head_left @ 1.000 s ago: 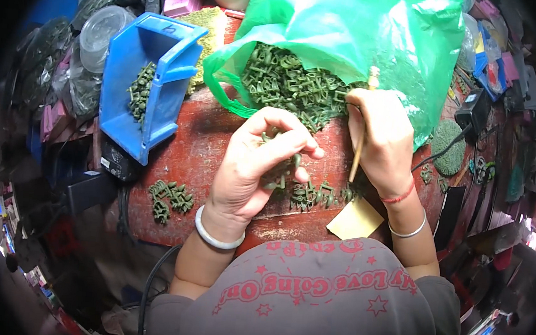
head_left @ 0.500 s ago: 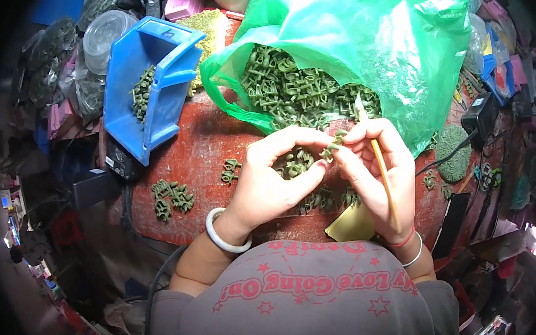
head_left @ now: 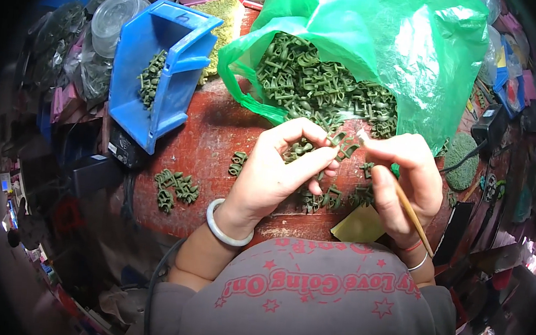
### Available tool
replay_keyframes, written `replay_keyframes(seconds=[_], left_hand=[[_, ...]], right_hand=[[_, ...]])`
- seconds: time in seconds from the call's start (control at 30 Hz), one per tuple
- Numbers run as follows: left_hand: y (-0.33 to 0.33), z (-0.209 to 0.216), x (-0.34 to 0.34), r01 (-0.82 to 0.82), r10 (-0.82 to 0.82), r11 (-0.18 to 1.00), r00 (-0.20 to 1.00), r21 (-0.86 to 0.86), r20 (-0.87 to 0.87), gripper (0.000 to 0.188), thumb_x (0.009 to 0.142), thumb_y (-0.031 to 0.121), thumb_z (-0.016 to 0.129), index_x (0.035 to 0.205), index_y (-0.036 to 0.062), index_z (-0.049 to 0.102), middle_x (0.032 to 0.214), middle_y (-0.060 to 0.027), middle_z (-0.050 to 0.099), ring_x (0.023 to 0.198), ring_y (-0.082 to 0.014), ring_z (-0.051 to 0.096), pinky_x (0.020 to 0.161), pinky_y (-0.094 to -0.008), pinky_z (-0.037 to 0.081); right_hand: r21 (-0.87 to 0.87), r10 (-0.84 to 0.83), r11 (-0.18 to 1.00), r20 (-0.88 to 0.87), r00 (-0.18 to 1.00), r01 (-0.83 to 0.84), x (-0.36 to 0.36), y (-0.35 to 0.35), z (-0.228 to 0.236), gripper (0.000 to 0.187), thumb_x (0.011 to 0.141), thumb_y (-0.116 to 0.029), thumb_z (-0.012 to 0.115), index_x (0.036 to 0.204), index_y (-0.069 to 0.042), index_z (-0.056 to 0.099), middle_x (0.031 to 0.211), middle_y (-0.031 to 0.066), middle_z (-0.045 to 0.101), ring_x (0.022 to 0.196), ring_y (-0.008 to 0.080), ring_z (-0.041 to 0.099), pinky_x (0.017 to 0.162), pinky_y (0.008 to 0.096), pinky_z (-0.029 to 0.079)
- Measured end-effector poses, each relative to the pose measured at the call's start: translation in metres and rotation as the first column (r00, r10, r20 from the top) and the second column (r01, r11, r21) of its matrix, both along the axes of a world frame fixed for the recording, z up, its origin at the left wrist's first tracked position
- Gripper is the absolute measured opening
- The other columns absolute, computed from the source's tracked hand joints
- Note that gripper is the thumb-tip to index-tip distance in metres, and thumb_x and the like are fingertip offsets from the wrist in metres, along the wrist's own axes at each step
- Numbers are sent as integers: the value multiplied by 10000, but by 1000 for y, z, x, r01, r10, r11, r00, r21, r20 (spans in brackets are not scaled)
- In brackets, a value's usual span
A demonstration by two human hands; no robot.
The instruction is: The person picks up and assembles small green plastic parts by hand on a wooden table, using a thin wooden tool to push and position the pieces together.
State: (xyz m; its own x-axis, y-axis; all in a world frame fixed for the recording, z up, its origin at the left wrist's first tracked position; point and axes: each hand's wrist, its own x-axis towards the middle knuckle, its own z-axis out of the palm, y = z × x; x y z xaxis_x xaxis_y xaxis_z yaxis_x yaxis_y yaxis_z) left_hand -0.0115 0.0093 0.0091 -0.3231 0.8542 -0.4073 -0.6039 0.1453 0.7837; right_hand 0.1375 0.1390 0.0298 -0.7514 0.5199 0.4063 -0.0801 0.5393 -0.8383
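Between thumb and forefinger, my left hand (head_left: 274, 171) pinches a small green piece (head_left: 347, 150) with an open, looped shape. My right hand (head_left: 409, 178) is closed around a slim wooden-handled tool (head_left: 410, 211), its handle slanting down to the right. The tool's pale tip (head_left: 362, 136) points up close to the held piece; whether they touch I cannot tell. Beneath and around my hands lie more loose green pieces (head_left: 318, 200), partly hidden by my fingers. Beyond them, a green plastic bag (head_left: 444, 49) lies open over a large heap of similar pieces (head_left: 313, 76).
A blue bin (head_left: 185, 63) holding green pieces stands at the left. Small piles (head_left: 177, 189) lie on the red worn tabletop (head_left: 207, 134). A yellowish pad (head_left: 358, 224) sits near my right wrist. A round green pad (head_left: 462, 159) and black cable are at the right.
My right hand has moved right and down, away from my left fingers, with the tool tip lowered and the handle more slanted. The whole view has shifted slightly.
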Motion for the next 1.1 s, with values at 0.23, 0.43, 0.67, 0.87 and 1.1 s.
replay_keyframes(seconds=[0.23,0.43,0.67,0.87,1.1], left_hand=[[-3,1,1,1,2,1000,973,14,-231,64,898,17,648,939,19,600,864,-43,632,690,-79,619,548,-200,510],[-3,-5,3,-13,25,999,887,29,-460,71,884,7,661,931,17,608,859,-27,615,629,-58,590,549,-189,481],[-2,-3,3,-26,36,999,948,37,-315,66,888,2,653,938,13,612,858,-28,620,618,-53,588,542,-181,472],[-3,-3,3,-25,39,998,951,49,-306,56,895,0,643,940,12,613,865,-32,626,633,-58,597,542,-184,482],[0,3,2,-22,26,1000,961,16,-275,65,885,-7,644,920,19,596,806,4,609,658,-37,571,567,-198,455]], right_hand=[[147,32,989,36,999,-37,-4,-9,0,250,772,57,622,1006,16,699,849,104,602,747,194,570,682,290,467],[165,47,985,56,997,-55,-5,-6,1,304,693,72,644,984,13,704,756,94,614,699,211,597,628,293,498],[121,64,990,59,996,-71,-5,-7,1,299,700,86,633,982,16,704,768,94,615,703,195,599,630,284,499],[117,48,991,84,995,-57,-6,-7,6,304,700,94,627,978,5,711,792,95,618,705,189,600,627,285,498],[104,78,991,92,993,-88,-4,-5,3,292,717,74,633,990,3,710,807,99,620,719,187,605,628,280,497]])
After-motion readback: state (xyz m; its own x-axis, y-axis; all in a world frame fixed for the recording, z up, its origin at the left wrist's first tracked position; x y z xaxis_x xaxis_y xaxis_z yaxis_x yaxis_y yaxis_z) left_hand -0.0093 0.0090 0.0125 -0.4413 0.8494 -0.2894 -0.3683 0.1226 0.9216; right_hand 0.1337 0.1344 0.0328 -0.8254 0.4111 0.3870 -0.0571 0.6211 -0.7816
